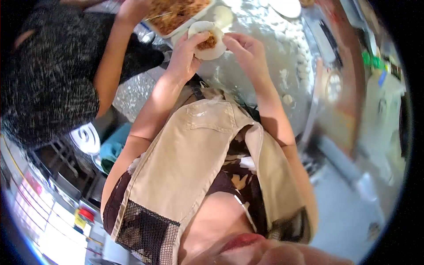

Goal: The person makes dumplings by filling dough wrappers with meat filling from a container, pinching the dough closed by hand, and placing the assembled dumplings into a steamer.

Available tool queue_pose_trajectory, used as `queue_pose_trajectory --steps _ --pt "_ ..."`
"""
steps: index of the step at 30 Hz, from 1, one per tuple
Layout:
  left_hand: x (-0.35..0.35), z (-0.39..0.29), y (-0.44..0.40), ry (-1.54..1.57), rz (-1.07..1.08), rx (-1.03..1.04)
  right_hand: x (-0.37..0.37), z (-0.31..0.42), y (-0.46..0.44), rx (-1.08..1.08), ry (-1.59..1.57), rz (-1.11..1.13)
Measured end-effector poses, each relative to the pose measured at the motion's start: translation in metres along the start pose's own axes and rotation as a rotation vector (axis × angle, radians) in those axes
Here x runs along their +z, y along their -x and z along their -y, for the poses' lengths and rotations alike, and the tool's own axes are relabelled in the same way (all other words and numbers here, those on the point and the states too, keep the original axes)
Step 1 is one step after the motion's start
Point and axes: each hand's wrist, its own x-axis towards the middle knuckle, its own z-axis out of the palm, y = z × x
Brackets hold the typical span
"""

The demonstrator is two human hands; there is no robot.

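A round, thin dough wrapper (209, 54) with a mound of reddish-brown filling (208, 43) in its middle lies across the fingers of my left hand (184, 58). My left thumb reaches over the wrapper's edge onto the filling. At the wrapper's right edge, my right hand (248, 51) has its thumb and forefinger pinched together on the dough. The wrapper is still open and roughly flat. Just beyond my left hand stands a white tray (191, 21) holding a large amount of similar filling.
Under my hands is a flour-dusted metal table (269, 57), with a row of small dough pieces (303, 62) along its right side. A co-worker in a dark speckled top (57, 75) stands close on my left, one arm by the tray. A white lidded pot (86, 138) is lower left.
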Motion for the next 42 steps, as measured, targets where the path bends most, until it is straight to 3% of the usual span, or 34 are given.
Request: queue_pose_trajectory --steps 2,9,15,18,20,24,26,30,32,39,42 --pt "0.015 0.011 -0.002 -0.044 0.073 -0.063 -0.018 0.014 0.018 0.120 0.072 -0.069" --pt "0.065 0.049 0.003 -0.266 0.156 -0.149 -0.063 -0.010 0.065 0.078 0.013 -0.306" --pt "0.086 0.074 -0.005 -0.334 0.299 -0.245 -0.080 -0.009 0.090 -0.158 0.251 -0.637" --pt "0.093 0.080 -0.006 -0.404 0.312 -0.339 -0.088 -0.012 0.093 -0.031 0.114 -0.589" --pt "0.093 0.083 -0.008 -0.394 0.317 -0.348 -0.087 -0.020 0.093 -0.178 0.183 -0.661" --pt "0.091 0.084 -0.015 -0.393 0.305 -0.357 -0.089 -0.031 0.088 -0.173 -0.003 -0.665" --pt "0.088 0.083 -0.017 -0.417 0.350 -0.400 -0.093 -0.030 0.087 -0.021 0.021 -0.586" --pt "0.076 0.083 -0.028 -0.499 0.331 -0.394 -0.089 -0.033 0.080 0.038 0.128 -0.454" --pt "0.073 0.085 -0.030 -0.535 0.285 -0.343 -0.084 -0.039 0.079 -0.229 0.340 -0.550" --pt "0.069 0.076 -0.037 -0.743 0.270 -0.350 -0.075 -0.043 0.071 -0.214 0.403 -0.518" --pt "0.067 0.076 -0.039 -0.787 0.369 -0.378 -0.073 -0.043 0.072 -0.244 0.409 -0.578"
